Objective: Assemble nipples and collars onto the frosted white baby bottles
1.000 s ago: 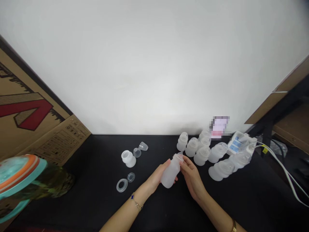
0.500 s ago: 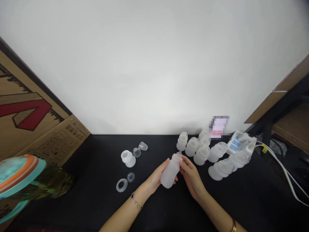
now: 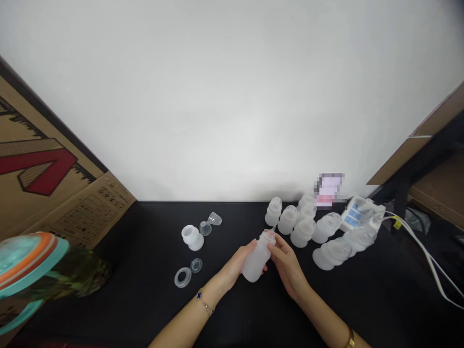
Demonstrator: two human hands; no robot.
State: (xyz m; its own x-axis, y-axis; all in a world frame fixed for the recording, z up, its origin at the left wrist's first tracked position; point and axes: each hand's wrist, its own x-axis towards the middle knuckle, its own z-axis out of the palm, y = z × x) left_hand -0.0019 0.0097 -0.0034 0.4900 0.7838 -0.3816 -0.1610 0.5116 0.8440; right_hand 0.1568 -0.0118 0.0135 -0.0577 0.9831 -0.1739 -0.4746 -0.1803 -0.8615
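**Left hand** [image 3: 236, 265]: grip curled around the bottle's body, fingers pressed against it
**Right hand** [image 3: 286, 265]: grip pinching the bottle's neck between fingers and thumb
**Bottle** [image 3: 257, 259]: frosted, tilted, held between both hands over the black counter [image 3: 326, 309]
**Right of hands:** cluster of similar bottles [image 3: 302, 224], near a white pump [image 3: 362, 212] with a white cable [image 3: 427, 256]
**Left of hands:** clear ring [image 3: 182, 277], white flange [image 3: 192, 235]

a frosted plastic bottle [image 3: 256, 260] is held between the left hand [image 3: 236, 265] and the right hand [image 3: 287, 267], near similar bottles [image 3: 302, 232] on a black table [image 3: 137, 290].
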